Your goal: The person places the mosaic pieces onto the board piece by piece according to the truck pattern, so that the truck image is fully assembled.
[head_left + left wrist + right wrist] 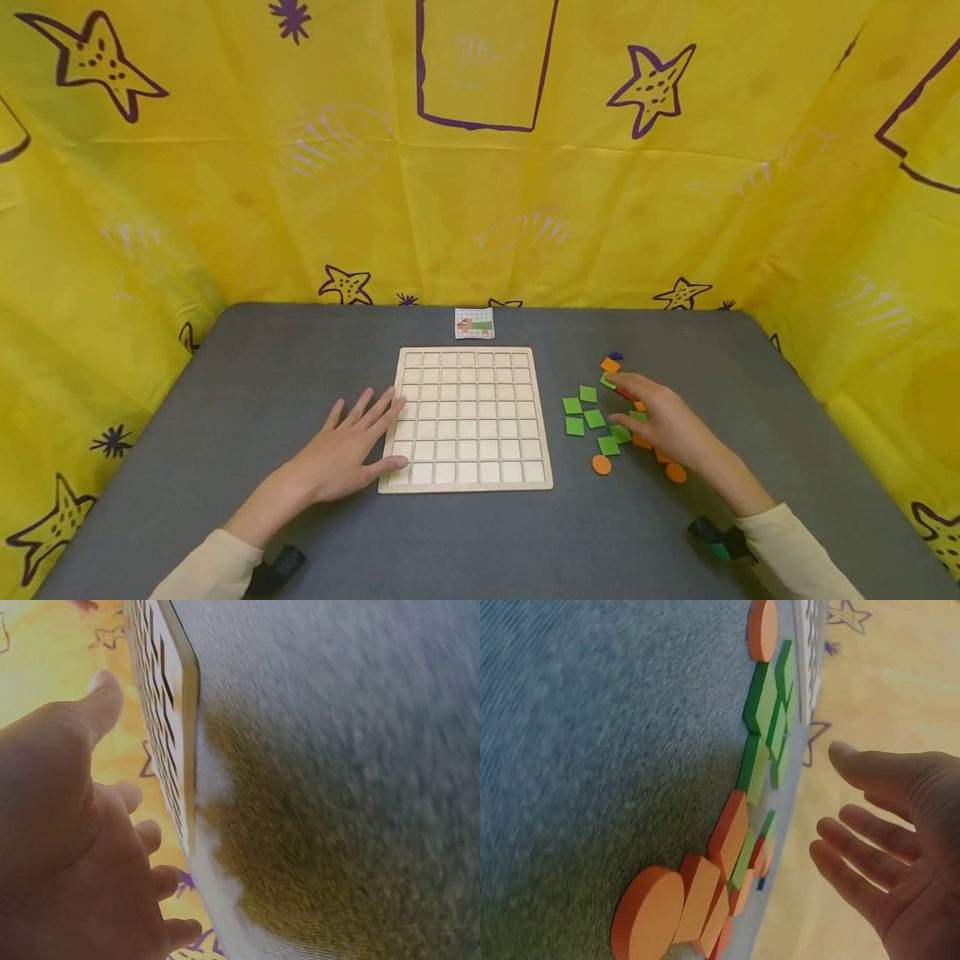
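Observation:
A square wooden grid board (468, 487) lies at the middle of the table. My left hand (348, 450) is at its left edge, fingers spread, fingertips overlapping the rim in the head view. To the right of the board, my right hand (663, 421) hovers over a scatter of small flat pieces, thumb and fingers apart with nothing between them. Green squares (574, 427) lie nearest the board. Orange squares (727, 832) and orange discs (602, 465) lie around and beneath that hand, which hides some pieces. A dark blue piece (616, 356) sits at the far end.
A small card (475, 323) with a coloured grid picture lies behind the board. The grey table (480, 550) meets a yellow patterned curtain (480, 208) at the back and sides. Dark straps (716, 537) show at both wrists.

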### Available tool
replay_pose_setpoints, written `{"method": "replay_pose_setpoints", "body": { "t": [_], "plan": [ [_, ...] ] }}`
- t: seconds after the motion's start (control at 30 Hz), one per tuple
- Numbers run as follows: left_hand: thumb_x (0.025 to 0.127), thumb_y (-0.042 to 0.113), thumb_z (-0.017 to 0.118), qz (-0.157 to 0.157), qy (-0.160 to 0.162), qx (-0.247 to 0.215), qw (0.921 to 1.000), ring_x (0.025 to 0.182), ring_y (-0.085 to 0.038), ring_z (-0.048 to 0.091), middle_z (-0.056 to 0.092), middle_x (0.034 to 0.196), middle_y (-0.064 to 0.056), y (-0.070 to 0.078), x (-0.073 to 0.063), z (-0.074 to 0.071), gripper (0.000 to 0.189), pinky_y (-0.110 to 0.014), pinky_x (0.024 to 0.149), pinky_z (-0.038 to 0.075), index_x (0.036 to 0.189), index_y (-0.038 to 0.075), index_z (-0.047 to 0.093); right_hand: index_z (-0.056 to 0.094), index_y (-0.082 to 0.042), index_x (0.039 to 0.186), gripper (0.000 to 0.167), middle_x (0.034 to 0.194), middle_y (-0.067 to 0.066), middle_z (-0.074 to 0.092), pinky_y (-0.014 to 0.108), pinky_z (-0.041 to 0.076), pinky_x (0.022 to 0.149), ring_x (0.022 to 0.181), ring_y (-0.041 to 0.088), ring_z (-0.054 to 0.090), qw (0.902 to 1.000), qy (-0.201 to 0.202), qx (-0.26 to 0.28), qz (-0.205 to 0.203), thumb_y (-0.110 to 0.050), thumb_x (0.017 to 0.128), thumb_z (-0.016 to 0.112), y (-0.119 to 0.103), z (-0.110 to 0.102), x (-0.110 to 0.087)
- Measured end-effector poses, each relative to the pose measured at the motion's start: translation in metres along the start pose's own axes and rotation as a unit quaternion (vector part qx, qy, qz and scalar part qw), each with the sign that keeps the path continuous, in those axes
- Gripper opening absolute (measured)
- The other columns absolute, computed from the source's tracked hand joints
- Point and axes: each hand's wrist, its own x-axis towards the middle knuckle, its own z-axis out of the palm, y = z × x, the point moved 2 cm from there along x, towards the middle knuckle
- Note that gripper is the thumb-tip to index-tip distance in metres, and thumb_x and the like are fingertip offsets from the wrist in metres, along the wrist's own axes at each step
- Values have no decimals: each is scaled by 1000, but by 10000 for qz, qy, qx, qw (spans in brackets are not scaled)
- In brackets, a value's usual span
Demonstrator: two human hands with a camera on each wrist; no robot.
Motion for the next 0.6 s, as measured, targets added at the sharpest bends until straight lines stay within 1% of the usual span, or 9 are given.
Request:
{"method": "replay_pose_setpoints", "body": {
  "t": [0.13,0.3,0.47,0.6],
  "plan": [
    [93,60,53,104,10,77,9999,148,-40,11,16,163,-8,5,-2,0,83,-66,112,5,156,14,25,58,1,132,60,127,18,62,48,54,84,104,34,65,10000,52,-31,-51,-6,78,82,-4,2,1],
    [93,55,57,116,-53,49,9999,148,-40,10,16,163,-9,10,-2,0,83,-66,112,5,157,14,24,60,2,129,56,125,18,63,45,56,82,103,34,65,10000,-47,42,-68,-4,78,81,-8,7,1],
    [93,54,59,127,-55,16,9999,148,-40,11,17,163,-10,10,-1,1,84,-67,112,6,157,13,24,63,0,126,54,120,13,66,45,56,82,103,30,66,9997,-31,72,-211,-5,76,83,-12,14,1],
    [92,55,59,181,-19,-14,9998,148,-41,12,18,163,-11,9,-2,3,84,-67,112,6,157,13,25,65,0,123,52,120,12,67,45,54,86,107,29,65,9992,22,64,-402,-7,75,84,-15,18,3]
  ]
}}
